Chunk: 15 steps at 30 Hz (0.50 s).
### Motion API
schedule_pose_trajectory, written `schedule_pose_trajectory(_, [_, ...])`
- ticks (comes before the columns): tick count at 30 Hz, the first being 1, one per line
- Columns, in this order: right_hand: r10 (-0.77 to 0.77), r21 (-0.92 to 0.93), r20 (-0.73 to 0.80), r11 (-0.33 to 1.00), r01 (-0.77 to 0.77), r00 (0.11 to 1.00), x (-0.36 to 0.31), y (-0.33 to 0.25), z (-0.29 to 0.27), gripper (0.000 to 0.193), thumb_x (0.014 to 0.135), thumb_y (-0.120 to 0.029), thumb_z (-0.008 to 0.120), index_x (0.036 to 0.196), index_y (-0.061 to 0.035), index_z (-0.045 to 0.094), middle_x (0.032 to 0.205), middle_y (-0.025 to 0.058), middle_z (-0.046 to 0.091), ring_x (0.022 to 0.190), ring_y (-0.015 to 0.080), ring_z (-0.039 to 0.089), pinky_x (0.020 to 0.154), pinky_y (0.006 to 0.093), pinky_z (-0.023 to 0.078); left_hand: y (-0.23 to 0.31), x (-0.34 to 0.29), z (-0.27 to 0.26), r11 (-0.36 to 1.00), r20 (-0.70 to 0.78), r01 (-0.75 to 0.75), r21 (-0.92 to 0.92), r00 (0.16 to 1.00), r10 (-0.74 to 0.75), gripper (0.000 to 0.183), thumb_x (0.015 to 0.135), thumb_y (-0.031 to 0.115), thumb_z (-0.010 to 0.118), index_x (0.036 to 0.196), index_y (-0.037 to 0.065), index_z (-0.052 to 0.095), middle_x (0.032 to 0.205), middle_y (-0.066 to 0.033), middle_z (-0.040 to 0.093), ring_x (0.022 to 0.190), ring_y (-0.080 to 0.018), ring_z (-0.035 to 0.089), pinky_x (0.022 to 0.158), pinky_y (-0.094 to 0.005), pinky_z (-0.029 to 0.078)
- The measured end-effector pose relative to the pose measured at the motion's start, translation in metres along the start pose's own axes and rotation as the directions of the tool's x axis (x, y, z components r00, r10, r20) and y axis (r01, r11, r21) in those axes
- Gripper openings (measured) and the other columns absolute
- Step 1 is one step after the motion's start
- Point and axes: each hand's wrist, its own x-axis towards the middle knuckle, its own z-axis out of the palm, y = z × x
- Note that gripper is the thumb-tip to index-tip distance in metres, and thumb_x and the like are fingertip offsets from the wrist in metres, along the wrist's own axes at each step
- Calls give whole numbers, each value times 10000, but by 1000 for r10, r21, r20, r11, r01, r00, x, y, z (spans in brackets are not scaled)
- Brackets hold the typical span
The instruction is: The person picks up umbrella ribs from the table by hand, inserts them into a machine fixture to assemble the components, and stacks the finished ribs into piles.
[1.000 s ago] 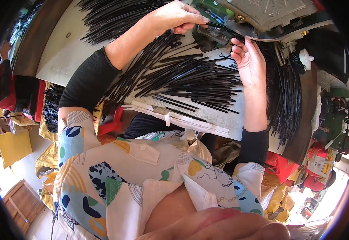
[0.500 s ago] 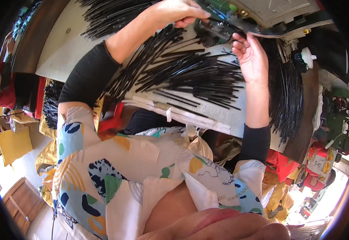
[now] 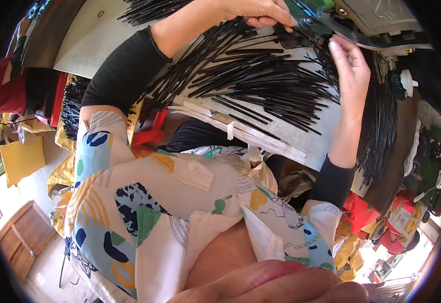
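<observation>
At the top of the view, my left hand [image 3: 268, 12] is closed, thumb and fingers pressed together on a thin black strip beside a dark green machine [image 3: 309, 12]. To its right, my right hand [image 3: 353, 63] is bent at the fingers, its fingertips pinching dark strip material close under the machine's metal parts. Exactly where the held strip ends is too small to make out. Below both hands, a spread of loose black strips [image 3: 281, 86] lies on the pale worktable [image 3: 220, 108]. Another bundle of long black strips [image 3: 379, 136] hangs over the table's right side.
More black strips [image 3: 152, 10] lie at the far left of the table. A white strip [image 3: 266, 141] runs along the near edge. A white knob-like part [image 3: 409, 83] stands at right. Red bags [image 3: 359, 214] are below right; a wooden cabinet [image 3: 26, 242] is at lower left.
The whole view has shifted, so the table and strips appear further right and slightly turned. My right hand's fingers have drawn closer together by the machine; my left hand keeps its pinch.
</observation>
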Motion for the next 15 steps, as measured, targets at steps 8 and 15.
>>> schedule_pose_trajectory(8, [-202,-250,264,930,269,943,-17,-23,17,194,777,-85,661,957,-15,644,783,62,623,612,106,528,601,222,446,30,-16,14,881,51,-16,473,999,-10,315,818,285,604,659,16,642,477,19,513,390,-83,429,393,-238,343])
schedule_pose_trajectory(15, [-109,-195,272,967,166,956,-12,-17,7,201,811,-108,642,980,1,634,730,39,613,628,63,520,591,203,430,21,-18,2,545,4,34,838,998,-68,217,672,229,622,627,21,665,539,-68,615,475,-174,585,480,-302,458])
